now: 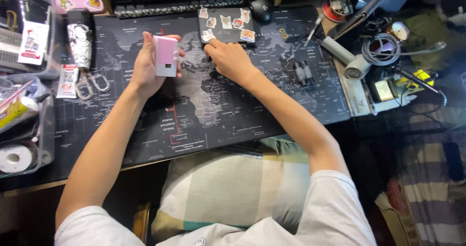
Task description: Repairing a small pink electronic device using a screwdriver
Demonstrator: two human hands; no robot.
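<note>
Two bare hands work over a dark world-map desk mat [204, 110] that covers most of the counter. The left hand [145, 66] is raised a little above the mat with its fingers [178, 57] closed around a small pink and white block-shaped device [165, 57], held upright so its pink upper half faces the camera. The right hand [230, 59] lies palm down on the mat, fingers loosely spread and holding nothing, its fingertips [209, 47] touching the near edge of a flat black case [226, 25] covered with cat stickers. The pink device sits just left of that case, apart from it.

Behind the case, a dark keyboard [174, 6] runs along the far edge of the mat, with a black computer mouse [261, 9] just to the right of it. To the right of the right forearm a small dark two-barrelled object [304, 73] rests on the mat; what it is cannot be told. At the mat's left edge lie a patterned folded umbrella [80, 40], a carabiner clip [92, 85] and a small tube [68, 80]. A roll of white tape [17, 157] sits in a clear bin [46, 144] at the far left. Off the mat on the right are a grey hair dryer [347, 61] and a coiled cable [381, 47]. A checked pillow [233, 183] rests on the person's lap below the counter edge.
</note>
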